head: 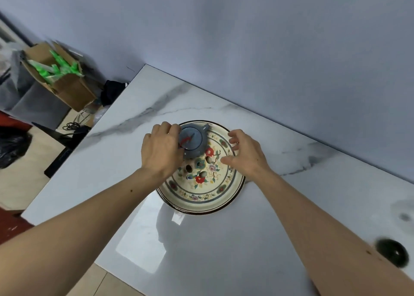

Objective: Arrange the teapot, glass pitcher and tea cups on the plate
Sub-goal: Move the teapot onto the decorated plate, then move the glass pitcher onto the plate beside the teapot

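Observation:
A round floral plate [202, 200] with a dark rim and small holes in its middle lies on the white marble table [224, 251]. A blue-grey teapot [193, 142] with a red cord on its lid stands on the plate's far left part, spout pointing away. My left hand [160, 149] is closed around the teapot's near left side. My right hand [244, 155] hovers over the plate's right part, fingers curled and apart, with nothing visible in it. I see no glass pitcher in view.
A dark round object [392, 255], blurred, sits on the table at the lower right beside my right forearm. A plain wall runs along the table's far edge. Left of the table, a cardboard box [65, 82] with green items and a black bag [13, 147] stand on the floor.

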The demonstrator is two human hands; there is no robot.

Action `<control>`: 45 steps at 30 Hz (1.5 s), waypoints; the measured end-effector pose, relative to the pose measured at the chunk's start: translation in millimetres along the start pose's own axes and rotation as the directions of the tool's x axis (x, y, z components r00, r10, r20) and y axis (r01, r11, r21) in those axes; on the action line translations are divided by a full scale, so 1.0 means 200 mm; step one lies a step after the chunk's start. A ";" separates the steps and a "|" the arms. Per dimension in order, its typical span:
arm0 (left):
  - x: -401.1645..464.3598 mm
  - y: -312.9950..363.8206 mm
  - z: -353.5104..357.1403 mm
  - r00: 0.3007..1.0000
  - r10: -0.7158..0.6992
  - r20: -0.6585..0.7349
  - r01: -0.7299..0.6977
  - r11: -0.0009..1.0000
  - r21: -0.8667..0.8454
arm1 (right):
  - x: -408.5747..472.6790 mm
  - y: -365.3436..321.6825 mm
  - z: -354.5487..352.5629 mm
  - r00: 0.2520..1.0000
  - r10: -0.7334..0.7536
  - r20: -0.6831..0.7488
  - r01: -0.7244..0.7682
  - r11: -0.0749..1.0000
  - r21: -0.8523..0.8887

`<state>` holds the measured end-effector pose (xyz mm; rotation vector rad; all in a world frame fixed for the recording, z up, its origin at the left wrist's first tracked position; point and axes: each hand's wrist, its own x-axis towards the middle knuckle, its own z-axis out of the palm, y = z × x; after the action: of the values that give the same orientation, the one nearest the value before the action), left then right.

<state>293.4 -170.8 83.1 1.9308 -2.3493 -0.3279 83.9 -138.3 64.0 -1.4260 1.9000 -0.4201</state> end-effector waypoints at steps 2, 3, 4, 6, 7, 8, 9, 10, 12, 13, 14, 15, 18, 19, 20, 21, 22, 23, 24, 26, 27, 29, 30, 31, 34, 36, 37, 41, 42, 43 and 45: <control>-0.01 0.12 -0.04 0.998 0.063 -0.011 -0.063 0.998 -0.017 | -0.10 0.07 -0.09 0.999 0.014 -0.036 -0.014 1.000 -0.002; -0.02 0.19 -0.05 0.995 0.100 -0.006 -0.100 0.995 -0.023 | -0.15 0.11 -0.14 0.998 0.023 -0.062 -0.022 1.000 0.008; -0.03 0.27 -0.06 0.990 0.139 0.001 -0.139 0.990 -0.029 | -0.21 0.15 -0.19 0.996 0.031 -0.089 -0.029 0.999 0.020; -0.07 0.43 -0.06 0.977 0.212 0.014 -0.211 0.977 -0.036 | -0.34 0.25 -0.29 0.988 0.064 -0.142 -0.057 0.997 0.049; -0.09 0.50 -0.06 0.972 0.236 0.021 -0.235 0.971 -0.035 | -0.40 0.30 -0.33 0.984 0.083 -0.159 -0.074 0.995 0.061; -0.11 0.59 -0.05 0.964 0.264 0.032 -0.263 0.964 -0.033 | -0.47 0.36 -0.38 0.978 0.107 -0.177 -0.096 0.993 0.071; -0.14 0.68 -0.04 0.955 0.293 0.042 -0.292 0.956 -0.032 | -0.53 0.42 -0.44 0.973 0.129 -0.193 -0.116 0.990 0.076; -0.17 0.77 -0.02 0.946 0.321 0.055 -0.319 0.947 -0.034 | -0.60 0.49 -0.49 0.966 0.151 -0.211 -0.136 0.987 0.081; -0.23 0.95 0.02 0.925 0.371 0.083 -0.369 0.929 -0.035 | -0.73 0.62 -0.59 0.950 0.191 -0.249 -0.171 0.980 0.098; -0.28 1.05 0.04 0.912 0.399 0.095 -0.397 0.917 -0.035 | -0.80 0.69 -0.64 0.941 0.211 -0.266 -0.188 0.976 0.109; -0.32 1.14 0.07 0.899 0.427 0.103 -0.425 0.904 -0.036 | -0.86 0.77 -0.69 0.932 0.228 -0.281 -0.202 0.972 0.119; -0.36 1.24 0.10 0.887 0.449 0.108 -0.447 0.893 -0.040 | -0.92 0.84 -0.73 0.923 0.246 -0.296 -0.216 0.968 0.129; -0.50 1.51 0.20 0.867 0.485 0.113 -0.481 0.874 -0.061 | -1.07 1.06 -0.85 0.895 0.282 -0.345 -0.253 0.959 0.128; -0.54 1.60 0.24 0.861 0.494 0.117 -0.490 0.869 -0.065 | -1.12 1.14 -0.89 0.887 0.295 -0.355 -0.268 0.955 0.124; -0.58 1.69 0.27 0.856 0.503 0.118 -0.498 0.864 -0.069 | -1.15 1.22 -0.92 0.878 0.312 -0.364 -0.285 0.950 0.127; -0.62 1.77 0.31 0.852 0.509 0.119 -0.504 0.861 -0.072 | -1.19 1.30 -0.96 0.868 0.330 -0.371 -0.302 0.944 0.134; -0.64 1.83 0.35 0.850 0.512 0.122 -0.506 0.859 -0.076 | -1.21 1.37 -0.99 0.858 0.350 -0.377 -0.322 0.937 0.139; -0.66 1.90 0.39 0.847 0.515 0.130 -0.509 0.857 -0.078 | -1.23 1.45 -1.01 0.846 0.372 -0.381 -0.345 0.928 0.140; -0.68 1.96 0.43 0.843 0.520 0.136 -0.514 0.854 -0.078 | -1.25 1.53 -1.04 0.835 0.388 -0.389 -0.365 0.921 0.137; -0.69 2.06 0.51 0.836 0.528 0.147 -0.523 0.849 -0.075 | -1.26 1.67 -1.08 0.810 0.416 -0.412 -0.403 0.907 0.124; -0.70 2.10 0.55 0.833 0.532 0.152 -0.527 0.847 -0.072 | -1.26 1.73 -1.09 0.795 0.429 -0.430 -0.420 0.899 0.119; -0.70 2.18 0.63 0.824 0.542 0.168 -0.538 0.840 -0.069 | -1.26 1.85 -1.11 0.762 0.456 -0.459 -0.454 0.882 0.123; -0.71 2.21 0.67 0.818 0.549 0.174 -0.546 0.835 -0.071 | -1.24 1.90 -1.12 0.748 0.472 -0.467 -0.469 0.874 0.132; -0.71 2.24 0.71 0.813 0.553 0.183 -0.551 0.832 -0.071 | -1.23 1.95 -1.12 0.738 0.489 -0.465 -0.482 0.864 0.144; -0.71 2.29 0.80 0.805 0.555 0.210 -0.555 0.829 -0.065 | -1.17 2.06 -1.13 0.746 0.523 -0.413 -0.511 0.846 0.148; -0.71 2.31 0.84 0.804 0.553 0.219 -0.555 0.830 -0.057 | -1.14 2.11 -1.14 0.769 0.516 -0.378 -0.507 0.852 0.132; -0.71 2.32 0.85 0.804 0.551 0.222 -0.555 0.830 -0.053 | -1.12 2.12 -1.14 0.774 0.511 -0.375 -0.498 0.856 0.140; -0.69 2.33 0.88 0.804 0.550 0.225 -0.558 0.829 -0.033 | -1.09 2.16 -1.17 0.769 0.514 -0.380 -0.475 0.858 0.198; -0.69 2.33 0.88 0.805 0.549 0.223 -0.557 0.830 -0.031 | -1.09 2.16 -1.17 0.774 0.513 -0.372 -0.477 0.858 0.190; -0.68 2.33 0.88 0.807 0.548 0.221 -0.556 0.831 -0.029 | -1.08 2.17 -1.18 0.780 0.514 -0.358 -0.483 0.857 0.177; -0.67 2.33 0.87 0.808 0.545 0.224 -0.554 0.832 -0.025 | -1.08 2.16 -1.20 0.791 0.518 -0.327 -0.502 0.854 0.139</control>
<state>-161.7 65.1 24.6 1.1733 -2.9387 -0.4613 -356.7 171.2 30.1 -0.7764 2.4493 -0.4690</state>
